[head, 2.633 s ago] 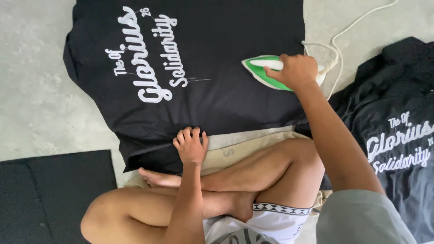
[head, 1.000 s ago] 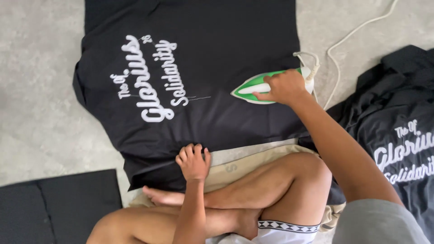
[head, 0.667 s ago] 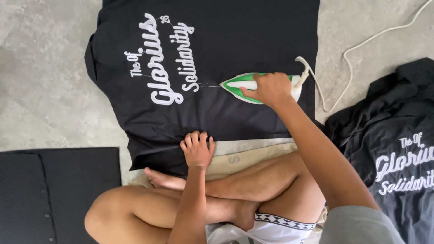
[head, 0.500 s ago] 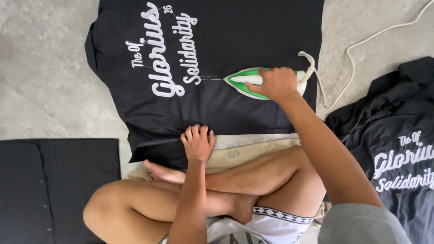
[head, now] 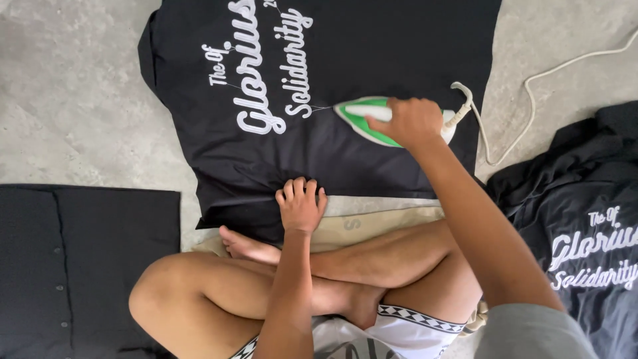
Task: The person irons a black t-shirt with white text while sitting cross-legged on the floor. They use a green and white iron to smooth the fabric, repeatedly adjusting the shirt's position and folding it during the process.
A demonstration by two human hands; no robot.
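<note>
A black shirt with white lettering lies spread flat on the concrete floor in front of my crossed legs. My right hand grips the handle of a green and white iron, whose tip points left at the lettering. My left hand presses flat, fingers apart, on the shirt's near hem. A beige cloth shows under the hem, next to my feet.
A folded black garment with buttons lies at the left. Another black printed shirt is bunched at the right. The iron's white cord runs off to the upper right across the grey concrete floor.
My right hand has slid the iron leftward across the shirt, from its right edge up to the lettering. My left hand has stayed on the hem.
</note>
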